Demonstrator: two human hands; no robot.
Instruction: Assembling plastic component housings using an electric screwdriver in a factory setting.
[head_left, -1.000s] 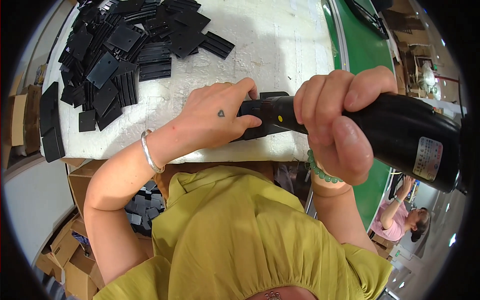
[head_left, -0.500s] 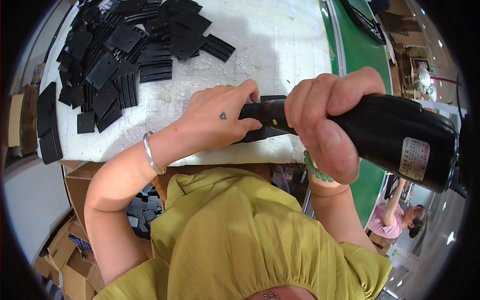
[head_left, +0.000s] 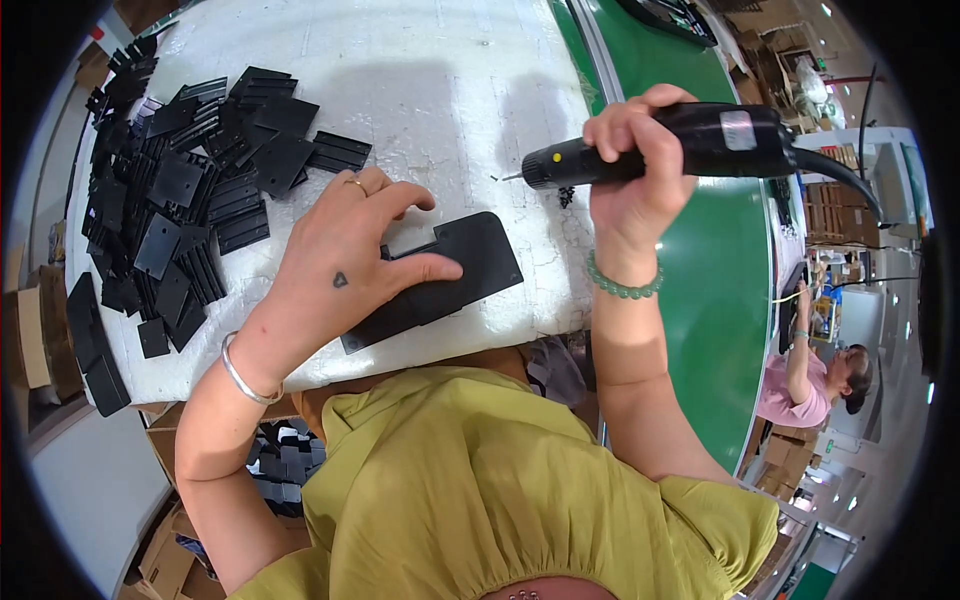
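Observation:
My right hand [head_left: 645,165] is closed around a black electric screwdriver [head_left: 725,140], with its thin bit pointing left over the white work surface. A small cluster of dark screws [head_left: 567,196] lies just below the tool's nose. A tiny dark piece shows close to the bit's tip; I cannot tell whether they touch. My left hand [head_left: 345,245] has its thumb laid on a flat black plastic plate [head_left: 480,262] with a notch in its far edge. The index finger arches over that notch, well apart from the thumb. Part of the plate is hidden under the hand.
A heap of black plastic plates [head_left: 165,215] covers the left of the white table [head_left: 400,110]. Longer black parts [head_left: 95,345] lie at its left edge. Right of the table runs a green surface [head_left: 700,260]. A cord [head_left: 850,180] trails from the tool. A person in pink [head_left: 810,385] works farther right.
The screwdriver has come away from the plate beside my left hand and now sits farther right, near the screws. More of the plate shows, and my left fingers have spread. The view has shifted.

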